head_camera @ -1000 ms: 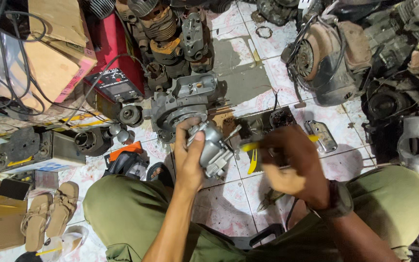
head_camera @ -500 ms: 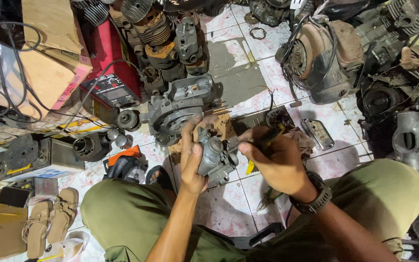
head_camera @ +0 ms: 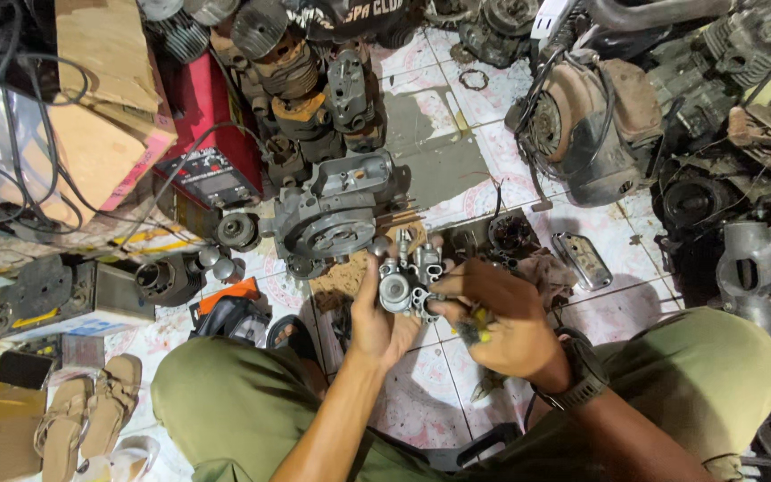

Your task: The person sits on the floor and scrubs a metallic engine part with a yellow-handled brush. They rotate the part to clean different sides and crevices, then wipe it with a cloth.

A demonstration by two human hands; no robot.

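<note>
My left hand (head_camera: 380,323) cradles a small grey metal carburettor (head_camera: 408,281) from below, above the tiled floor between my knees. My right hand (head_camera: 496,319) grips a yellow-handled screwdriver (head_camera: 475,328), and its fingertips rest against the carburettor's right side. The tool's tip is hidden behind my fingers. A dark watch sits on my right wrist (head_camera: 580,373). Just beyond the carburettor lies a grey engine casing (head_camera: 332,212) on the floor.
Rusty engine cylinders (head_camera: 296,67) and a red welding box (head_camera: 211,143) stand at the back left. A large engine block (head_camera: 595,120) sits at the back right. A chrome cover (head_camera: 584,259) lies right of my hands. Sandals (head_camera: 78,415) and cardboard boxes (head_camera: 91,116) fill the left.
The carburettor has been turned in my left hand and lowered slightly. My right hand has drawn in close to it, and the screwdriver handle now lies folded into my palm.
</note>
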